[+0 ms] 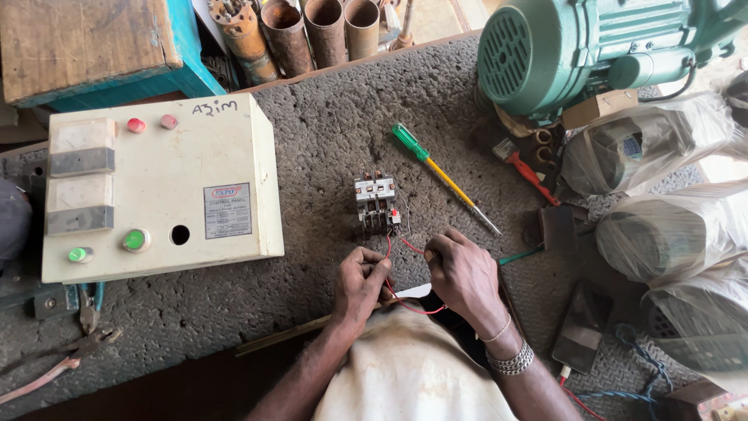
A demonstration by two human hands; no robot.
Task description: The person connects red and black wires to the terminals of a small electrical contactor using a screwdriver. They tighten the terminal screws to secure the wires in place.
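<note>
We see both hands pinched shut on the thin red wire (411, 248), left hand (361, 282) and right hand (465, 274), just below the small grey contactor block (375, 201) on the table (327, 140). The wire looks light, limp, easily kinked; best gripped near the ends.

My left hand (361, 282) and right hand (463, 274) sit side by side at the near edge of the bench (335, 132), both on a thin wire (405, 248) that runs up to the contactor (375, 203) just behind them. A screwdriver (444, 176) lies slantwise to the right of the contactor. The control box (160, 191) rests well to the left, with pliers (54, 366) in front of it. A motor (576, 51) stands at the far right; wrapped motors (662, 226) lie before it. Pipes (304, 31) stand behind the bench. A phone (580, 327) lies right of my wrist.
</note>
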